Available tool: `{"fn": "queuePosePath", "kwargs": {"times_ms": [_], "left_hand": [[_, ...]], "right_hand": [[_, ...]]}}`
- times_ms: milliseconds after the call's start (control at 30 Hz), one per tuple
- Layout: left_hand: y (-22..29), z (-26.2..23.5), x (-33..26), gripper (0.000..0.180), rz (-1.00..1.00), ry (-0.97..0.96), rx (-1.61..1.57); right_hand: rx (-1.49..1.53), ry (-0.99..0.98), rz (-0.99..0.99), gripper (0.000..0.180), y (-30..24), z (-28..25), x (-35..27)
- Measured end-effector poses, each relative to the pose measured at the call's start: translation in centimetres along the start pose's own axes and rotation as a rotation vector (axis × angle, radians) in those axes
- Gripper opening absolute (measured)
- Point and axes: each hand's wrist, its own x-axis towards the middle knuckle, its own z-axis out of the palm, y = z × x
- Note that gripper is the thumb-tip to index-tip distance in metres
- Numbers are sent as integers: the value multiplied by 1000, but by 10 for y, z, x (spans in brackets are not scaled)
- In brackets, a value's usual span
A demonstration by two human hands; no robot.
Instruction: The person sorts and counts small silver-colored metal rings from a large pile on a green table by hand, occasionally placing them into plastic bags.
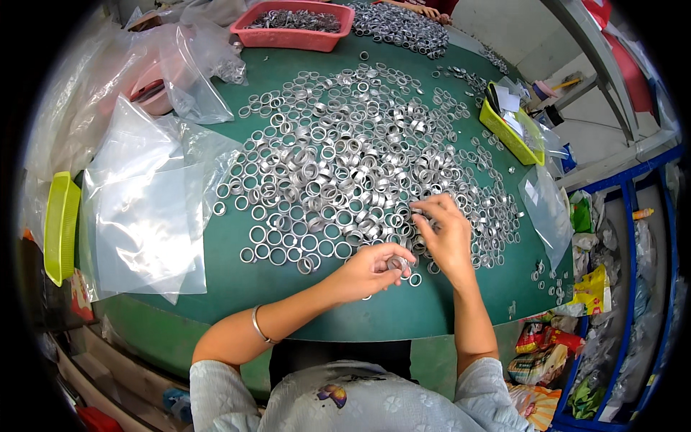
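Note:
A broad heap of silver metal rings [338,155] spreads over the green table [237,306]. My left hand [367,273], at the near edge of the heap, has its fingers curled round a few metal rings [398,263]. To its right, my right hand [448,234] reaches over the near right part of the heap. Its thumb and forefinger close on a metal ring among the others; the fingers partly hide it. A loose ring [415,279] lies on the table just beside my left fingertips.
Clear plastic bags [144,223] cover the table's left side, by a yellow-green basket [61,227]. A pink tub [291,36] of small metal parts stands at the back beside another pile [403,29]. Another yellow-green basket [507,126] sits at the right edge, near a blue-framed rack [626,266].

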Motion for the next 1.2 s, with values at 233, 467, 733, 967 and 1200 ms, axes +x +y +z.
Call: {"fn": "queuePosePath", "kwargs": {"times_ms": [233, 467, 733, 967, 1200], "left_hand": [[-6, 6, 4, 30, 93, 1, -27], [-3, 1, 6, 31, 233, 127, -142], [2, 1, 5, 30, 286, 236, -131], [5, 1, 5, 38, 233, 203, -151], [4, 4, 5, 62, 317, 203, -155]], "right_hand": [[-69, -43, -22, 9, 7, 23, 3], [699, -104, 321, 11, 2, -8, -10], [898, -182, 370, 14, -14, -15, -24], [940, -236, 434, 14, -5, -8, -21], [786, -304, 271, 14, -4, -8, -13]]}}
